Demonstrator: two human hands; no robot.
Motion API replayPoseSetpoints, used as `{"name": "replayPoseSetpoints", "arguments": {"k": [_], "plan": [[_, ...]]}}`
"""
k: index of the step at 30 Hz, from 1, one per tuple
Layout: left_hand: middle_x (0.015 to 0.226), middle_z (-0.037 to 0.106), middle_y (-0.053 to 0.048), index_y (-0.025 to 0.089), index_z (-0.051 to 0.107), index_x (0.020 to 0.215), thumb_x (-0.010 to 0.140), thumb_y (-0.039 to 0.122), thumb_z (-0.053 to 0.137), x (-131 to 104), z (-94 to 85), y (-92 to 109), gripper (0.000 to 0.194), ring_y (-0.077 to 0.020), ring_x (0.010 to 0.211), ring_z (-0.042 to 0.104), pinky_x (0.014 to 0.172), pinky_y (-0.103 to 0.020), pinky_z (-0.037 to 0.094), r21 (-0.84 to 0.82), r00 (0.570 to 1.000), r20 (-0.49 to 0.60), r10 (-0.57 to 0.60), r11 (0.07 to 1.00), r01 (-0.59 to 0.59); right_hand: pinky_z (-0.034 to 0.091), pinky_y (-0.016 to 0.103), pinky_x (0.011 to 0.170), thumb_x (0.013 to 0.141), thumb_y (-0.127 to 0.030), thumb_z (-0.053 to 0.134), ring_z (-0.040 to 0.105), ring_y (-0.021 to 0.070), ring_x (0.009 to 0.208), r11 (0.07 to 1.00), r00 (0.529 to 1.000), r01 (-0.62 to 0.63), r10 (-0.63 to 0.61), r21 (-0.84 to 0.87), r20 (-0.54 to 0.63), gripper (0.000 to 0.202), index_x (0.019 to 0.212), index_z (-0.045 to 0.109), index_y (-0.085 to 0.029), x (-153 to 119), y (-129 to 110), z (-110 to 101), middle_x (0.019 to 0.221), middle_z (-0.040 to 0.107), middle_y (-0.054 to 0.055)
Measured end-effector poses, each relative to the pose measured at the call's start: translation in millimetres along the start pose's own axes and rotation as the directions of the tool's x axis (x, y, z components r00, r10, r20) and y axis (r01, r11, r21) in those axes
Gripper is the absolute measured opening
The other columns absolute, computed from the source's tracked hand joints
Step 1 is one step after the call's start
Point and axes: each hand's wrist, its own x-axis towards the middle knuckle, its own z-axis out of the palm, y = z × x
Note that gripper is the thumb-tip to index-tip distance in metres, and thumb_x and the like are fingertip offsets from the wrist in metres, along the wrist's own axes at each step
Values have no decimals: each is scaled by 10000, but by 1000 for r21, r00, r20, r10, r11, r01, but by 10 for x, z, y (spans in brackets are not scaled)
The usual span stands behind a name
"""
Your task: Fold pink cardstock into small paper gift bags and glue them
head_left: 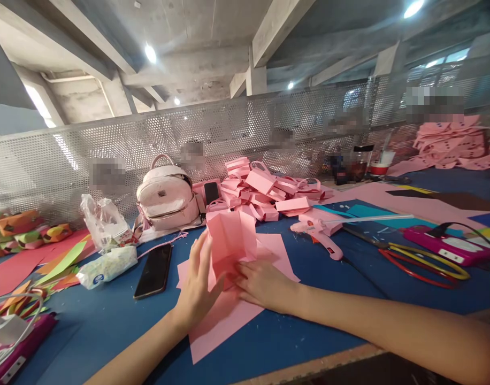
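Observation:
A folded pink paper box (232, 238) stands upright, its open side toward me, on flat pink sheets (216, 331) at the middle of the blue table. My left hand (197, 280) is against the box's left side, fingers stretched upward and thumb apart. My right hand (263, 283) reaches into the lower front of the box; its fingers are spread over the pink paper, with the fingertips partly in shadow. Just right of the box lies a pink glue gun (319, 235). Behind it is a heap of folded pink paper pieces (263, 187).
A white backpack (167, 195), a tissue pack (107, 266) and a black phone (153, 270) are at the left. Scissors (425, 262) and a magenta power strip (449, 245) lie at the right. A perforated metal screen (229, 128) runs behind the table.

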Motion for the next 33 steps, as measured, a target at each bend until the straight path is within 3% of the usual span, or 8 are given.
{"name": "replayPoseSetpoints", "arguments": {"k": [3, 5, 8, 14, 18, 22, 28, 33], "plan": [[1033, 678, -91, 154, 604, 1212, 955, 93, 546, 54, -69, 178, 270, -234, 1024, 655, 986, -444, 507, 90, 874, 60, 481, 870, -485, 542, 375, 762, 932, -357, 650, 688, 299, 961, 997, 997, -71, 72, -14, 17, 254, 1046, 716, -140, -4, -48, -9, 1005, 725, 150], [768, 651, -34, 118, 647, 982, 960, 99, 538, 63, -56, 315, 112, -172, 694, 631, 765, -360, 564, 72, 802, 166, 574, 804, -591, 540, 356, 717, 911, -268, 657, 697, 295, 939, 996, 996, -80, 81, -33, 37, 196, 1061, 705, -151, -1, -65, -20, 999, 728, 149], [722, 626, -55, 116, 612, 871, 976, 81, 436, 27, 17, 454, 208, -183, 593, 594, 548, -319, 517, 139, 819, 300, 488, 827, -544, 531, 356, 680, 889, -176, 638, 699, 312, 942, 990, 993, -105, 109, -97, 45, 280, 1166, 666, -152, 8, -94, -11, 1006, 731, 166], [886, 659, -90, 143, 586, 960, 945, 93, 485, -92, 144, 392, 113, -227, 721, 650, 609, -343, 562, 257, 830, 508, 233, 878, -403, 491, 356, 697, 879, -173, 641, 683, 299, 931, 989, 995, -87, 92, -123, 36, 146, 964, 704, -72, -8, -103, 23, 964, 730, 171], [857, 647, -80, 153, 594, 982, 933, 123, 505, -34, 146, 296, 106, -245, 745, 648, 629, -370, 578, 286, 843, 518, 148, 898, -334, 382, 298, 609, 982, -240, 527, 636, 167, 664, 997, 994, -69, 71, 25, -82, 256, 801, 689, -159, -56, 66, -229, 750, 712, 43], [884, 642, -91, 153, 611, 1027, 925, 154, 523, 81, 96, 235, 135, -260, 776, 642, 649, -400, 590, 283, 835, 545, 79, 920, -271, 273, 281, 554, 1039, -435, 390, 541, 127, 535, 944, 939, -225, 276, 241, -207, 558, 592, 602, -177, -105, 322, -569, 557, 623, 5], [1058, 661, -116, 167, 585, 1077, 959, 198, 508, 146, 171, 173, 144, -275, 909, 656, 760, -417, 590, 233, 817, 576, 17, 955, -184, 201, 287, 524, 941, -678, 432, 556, 169, 502, 858, 857, -500, 471, 117, 211, 702, 465, 549, -175, -153, 504, -544, 478, 602, 49], [1104, 690, -113, 176, 529, 1146, 993, 209, 447, 188, 278, 206, 177, -255, 981, 678, 822, -375, 590, 128, 800, 598, 41, 981, -146, 265, 281, 555, 976, -537, 452, 694, 239, 711, 859, 850, -502, 468, 101, 243, 481, 784, 713, -181, -102, 433, -354, 763, 757, 88]]}}
